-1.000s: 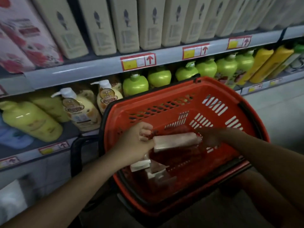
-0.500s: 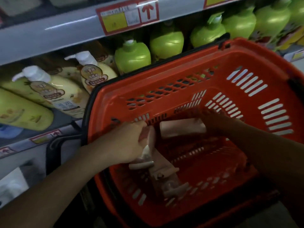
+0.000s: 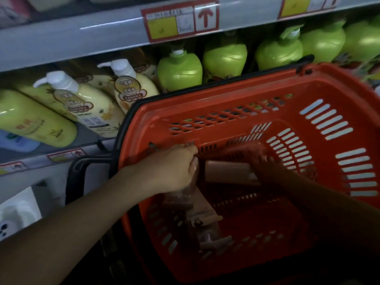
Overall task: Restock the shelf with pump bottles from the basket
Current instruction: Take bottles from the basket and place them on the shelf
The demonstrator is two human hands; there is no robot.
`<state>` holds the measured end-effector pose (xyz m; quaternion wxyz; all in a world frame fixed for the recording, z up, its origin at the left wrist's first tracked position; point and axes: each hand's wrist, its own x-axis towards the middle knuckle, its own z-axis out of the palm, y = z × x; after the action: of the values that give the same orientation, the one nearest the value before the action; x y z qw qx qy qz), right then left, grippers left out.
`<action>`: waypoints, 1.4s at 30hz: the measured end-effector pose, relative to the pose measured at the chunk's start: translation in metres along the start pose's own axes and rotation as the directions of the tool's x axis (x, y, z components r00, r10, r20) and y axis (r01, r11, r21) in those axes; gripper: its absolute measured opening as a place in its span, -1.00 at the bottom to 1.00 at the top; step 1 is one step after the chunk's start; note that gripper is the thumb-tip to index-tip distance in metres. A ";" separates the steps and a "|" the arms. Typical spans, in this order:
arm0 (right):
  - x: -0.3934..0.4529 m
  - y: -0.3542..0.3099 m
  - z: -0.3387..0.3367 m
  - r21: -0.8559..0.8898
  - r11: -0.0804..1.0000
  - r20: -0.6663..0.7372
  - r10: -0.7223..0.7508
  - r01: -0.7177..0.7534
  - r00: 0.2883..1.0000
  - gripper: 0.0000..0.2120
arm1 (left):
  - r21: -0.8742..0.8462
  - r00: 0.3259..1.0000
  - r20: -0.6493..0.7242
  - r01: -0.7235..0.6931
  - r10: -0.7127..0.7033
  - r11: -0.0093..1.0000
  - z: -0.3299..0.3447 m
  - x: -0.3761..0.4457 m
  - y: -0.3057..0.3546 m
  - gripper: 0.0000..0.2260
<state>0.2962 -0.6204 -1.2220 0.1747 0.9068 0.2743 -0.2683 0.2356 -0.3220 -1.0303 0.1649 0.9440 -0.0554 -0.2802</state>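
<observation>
Shelf (image 3: 67, 42), lower tier: yellow bottles (image 3: 37, 120) lie tilted at far left, 2 cream pump bottles (image 3: 92, 108) beside them, green bottles (image 3: 181, 68) further right.

Basket (image 3: 236, 103), red, held up against the shelf front.

Left hand (image 3: 172, 167): inside the basket at its left wall, fingers curled round the top of a bottle (image 3: 197, 204) in clear wrap. That bottle's long axis runs from the hand down toward the near-right basket floor, with a pump (image 3: 213, 241) visible at the low end.

Second bottle (image 3: 228, 171): pale, lying crosswise, long axis left to right, flat end toward the left hand.

Right hand (image 3: 265, 163): blurred and in shadow, at the second bottle's right end. Fingers appear closed on it, though the grip is not fully clear.

Step in hand, by judgement: picking stock from the basket. Next move calls for lifting 1 bottle clear of the rim, turning it upright, and seating it in a shelf gap.
</observation>
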 end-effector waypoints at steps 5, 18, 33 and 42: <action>-0.013 -0.018 -0.048 -0.038 0.999 -0.039 -0.015 0.013 0.999 -0.48 | 0.009 1.000 0.025 0.002 -0.002 1.000 0.006 0.005 0.008 -0.67; -0.082 0.030 -0.249 0.826 0.514 0.393 -0.230 -0.232 0.890 -0.71 | -0.180 0.989 -0.071 -0.140 0.129 0.974 0.026 0.029 0.062 -0.02; -0.108 0.073 -0.275 0.886 0.447 -0.002 -0.253 0.119 0.967 -0.50 | -0.853 0.884 -0.148 -0.341 -0.444 -0.395 -0.006 0.018 0.112 -0.44; -0.163 0.046 -0.267 0.993 -0.020 -0.115 -0.483 0.120 0.868 -0.62 | -0.822 0.891 -0.245 -0.400 -0.383 -0.406 -0.043 -0.049 0.143 -0.59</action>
<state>0.3125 -0.5984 -0.9064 -0.5186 0.6458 0.1819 -0.5301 0.2163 -0.4348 -0.9217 0.8880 0.3917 0.2380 0.0376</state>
